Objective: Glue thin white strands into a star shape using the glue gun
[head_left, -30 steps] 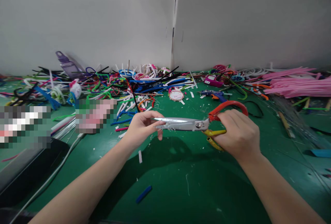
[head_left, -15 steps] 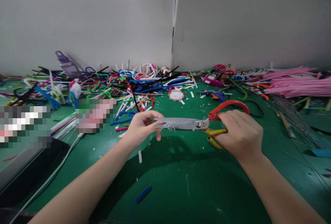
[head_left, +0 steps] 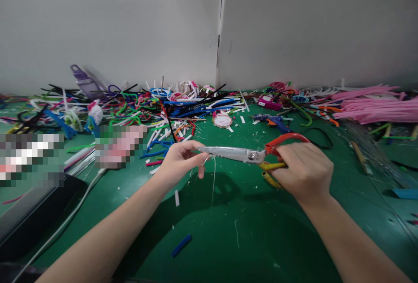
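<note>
My right hand is closed around the red and yellow handles of a large pair of scissors, whose grey blades point left and are shut. My left hand pinches at the blade tips. A thin white strand hangs down from my left fingers by the tips, toward the green table.
A heap of coloured pipe cleaners spreads across the back, with a bundle of pink ones at the right. A glue gun, a round tape reel and a blue scrap lie about. White partition boards stand behind.
The scissors tilted slightly and the handles came closer together. A thin white strand now hangs from my left fingers at the blade tips.
</note>
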`<state>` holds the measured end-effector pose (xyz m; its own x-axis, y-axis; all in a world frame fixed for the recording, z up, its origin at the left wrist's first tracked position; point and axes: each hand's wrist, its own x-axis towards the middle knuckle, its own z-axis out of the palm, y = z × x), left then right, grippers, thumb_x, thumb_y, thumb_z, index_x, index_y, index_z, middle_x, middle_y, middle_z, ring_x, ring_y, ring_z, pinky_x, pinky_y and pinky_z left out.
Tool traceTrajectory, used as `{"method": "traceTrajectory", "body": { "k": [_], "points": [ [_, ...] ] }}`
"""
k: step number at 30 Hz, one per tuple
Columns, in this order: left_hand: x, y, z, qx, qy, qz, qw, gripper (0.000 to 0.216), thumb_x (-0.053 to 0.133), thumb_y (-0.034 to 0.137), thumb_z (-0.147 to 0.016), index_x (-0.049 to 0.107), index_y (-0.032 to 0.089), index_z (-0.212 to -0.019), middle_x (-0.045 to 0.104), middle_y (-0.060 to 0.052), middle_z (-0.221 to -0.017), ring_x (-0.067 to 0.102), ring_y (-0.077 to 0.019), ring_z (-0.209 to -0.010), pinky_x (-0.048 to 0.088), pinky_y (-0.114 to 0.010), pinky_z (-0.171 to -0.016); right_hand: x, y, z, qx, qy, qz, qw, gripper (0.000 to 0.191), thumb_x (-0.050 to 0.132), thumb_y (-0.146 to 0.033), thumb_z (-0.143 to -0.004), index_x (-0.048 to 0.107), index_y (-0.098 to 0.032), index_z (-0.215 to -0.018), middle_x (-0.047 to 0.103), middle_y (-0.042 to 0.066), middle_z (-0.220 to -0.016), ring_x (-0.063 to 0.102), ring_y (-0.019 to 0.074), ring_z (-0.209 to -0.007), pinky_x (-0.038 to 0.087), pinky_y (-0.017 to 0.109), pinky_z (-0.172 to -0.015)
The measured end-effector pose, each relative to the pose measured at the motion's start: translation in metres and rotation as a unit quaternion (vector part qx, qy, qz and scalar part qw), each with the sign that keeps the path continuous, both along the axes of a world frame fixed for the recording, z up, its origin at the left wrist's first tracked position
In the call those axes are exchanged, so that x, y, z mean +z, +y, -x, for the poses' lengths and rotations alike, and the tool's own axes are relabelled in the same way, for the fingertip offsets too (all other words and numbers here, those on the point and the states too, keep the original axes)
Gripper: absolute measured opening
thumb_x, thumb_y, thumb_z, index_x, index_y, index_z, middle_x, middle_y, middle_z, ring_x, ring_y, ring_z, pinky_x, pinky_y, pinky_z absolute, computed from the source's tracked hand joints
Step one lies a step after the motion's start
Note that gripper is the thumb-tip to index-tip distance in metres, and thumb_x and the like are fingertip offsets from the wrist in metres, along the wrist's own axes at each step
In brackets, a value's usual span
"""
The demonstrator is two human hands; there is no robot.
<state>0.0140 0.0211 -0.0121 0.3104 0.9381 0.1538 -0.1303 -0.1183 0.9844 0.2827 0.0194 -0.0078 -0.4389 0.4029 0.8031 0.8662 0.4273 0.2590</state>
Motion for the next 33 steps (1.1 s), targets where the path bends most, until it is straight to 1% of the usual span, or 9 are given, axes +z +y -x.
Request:
{"method": "traceTrajectory", "body": {
  "k": [4,8,12,16,20,22,24,29,33],
  "points": [
    [0.000,0.000,-0.001,-0.002,-0.001,-0.003,1.000,0.010,0.065,0.026,-0.074,0.061,0.016,-0.076,0.058,0.003,-0.054,0.055,-0.0084,-0.041,0.042,-0.020,-0.042,-0.003,0.001,-0.001,-0.023,0.030,-0.009,0.999,0.008,0.050,-0.012,-0.068,0.053,-0.018,-0.064,0.052,0.000,-0.052,0.048,0.0142,-0.051,0.037,0.028,-0.053],
    [0.001,-0.002,-0.002,-0.001,0.011,-0.011,1.000,0.009,0.065,0.025,-0.075,0.061,0.017,-0.075,0.058,0.002,-0.053,0.055,-0.0088,-0.043,0.043,-0.022,-0.045,-0.008,0.004,-0.002,-0.061,0.090,0.013,0.994,0.005,0.054,-0.017,-0.070,0.053,-0.018,-0.065,0.051,0.001,-0.053,0.047,0.0140,-0.051,0.035,0.027,-0.049],
    [0.002,-0.002,-0.003,0.004,0.014,-0.010,1.000,0.010,0.065,0.025,-0.075,0.060,0.017,-0.076,0.059,0.002,-0.056,0.056,-0.0095,-0.045,0.044,-0.022,-0.047,-0.011,0.009,-0.002,-0.117,0.136,0.117,0.977,0.016,0.061,-0.033,-0.069,0.055,-0.019,-0.071,0.057,0.003,-0.061,0.052,0.0170,-0.055,0.032,0.027,-0.046],
    [0.002,-0.001,-0.003,0.029,0.000,-0.021,0.999,0.010,0.064,0.026,-0.076,0.059,0.017,-0.077,0.058,0.003,-0.060,0.058,-0.0092,-0.046,0.045,-0.022,-0.048,-0.012,0.015,-0.004,-0.167,0.150,0.237,0.945,0.034,0.060,-0.054,-0.066,0.053,-0.020,-0.066,0.055,0.002,-0.053,0.048,0.0162,-0.045,0.026,0.026,-0.040],
    [0.003,-0.001,-0.004,0.037,0.005,-0.028,0.999,0.010,0.063,0.025,-0.076,0.058,0.017,-0.076,0.058,0.003,-0.063,0.058,-0.0088,-0.045,0.046,-0.023,-0.049,-0.010,0.013,0.001,-0.167,0.183,0.282,0.927,0.044,0.057,-0.064,-0.064,0.054,-0.021,-0.073,0.056,0.002,-0.057,0.050,0.0174,-0.050,0.029,0.027,-0.042],
    [0.003,-0.002,-0.004,0.042,0.007,-0.027,0.999,0.011,0.063,0.025,-0.076,0.058,0.017,-0.077,0.058,0.003,-0.060,0.058,-0.0091,-0.045,0.046,-0.023,-0.050,-0.007,0.009,0.006,-0.135,0.199,0.274,0.931,0.047,0.057,-0.065,-0.064,0.053,-0.020,-0.078,0.058,0.004,-0.067,0.053,0.0185,-0.058,0.033,0.027,-0.046],
    [0.003,-0.002,-0.004,0.049,0.008,-0.027,0.998,0.011,0.063,0.026,-0.076,0.057,0.017,-0.077,0.058,0.003,-0.057,0.057,-0.0093,-0.045,0.045,-0.023,-0.049,-0.004,0.003,0.012,-0.098,0.194,0.238,0.947,0.050,0.055,-0.066,-0.065,0.050,-0.019,-0.082,0.057,0.006,-0.074,0.053,0.0194,-0.064,0.036,0.028,-0.049],
    [0.000,-0.001,-0.003,0.050,-0.008,-0.019,0.999,0.012,0.064,0.026,-0.074,0.058,0.016,-0.079,0.059,0.002,-0.055,0.057,-0.0099,-0.046,0.046,-0.023,-0.049,-0.002,-0.006,0.020,-0.015,0.090,0.110,0.990,0.041,0.052,-0.058,-0.071,0.043,-0.019,-0.074,0.044,0.002,-0.064,0.044,0.0166,-0.062,0.036,0.028,-0.052],
    [-0.001,0.000,-0.002,0.049,-0.032,-0.010,0.998,0.012,0.067,0.024,-0.071,0.060,0.015,-0.077,0.061,0.000,-0.069,0.057,-0.0086,-0.050,0.045,-0.019,-0.044,-0.004,-0.004,0.020,0.000,0.027,0.023,0.999,0.030,0.056,-0.045,-0.072,0.040,-0.020,-0.067,0.043,0.001,-0.058,0.040,0.0146,-0.057,0.034,0.027,-0.053]
  ]
}}
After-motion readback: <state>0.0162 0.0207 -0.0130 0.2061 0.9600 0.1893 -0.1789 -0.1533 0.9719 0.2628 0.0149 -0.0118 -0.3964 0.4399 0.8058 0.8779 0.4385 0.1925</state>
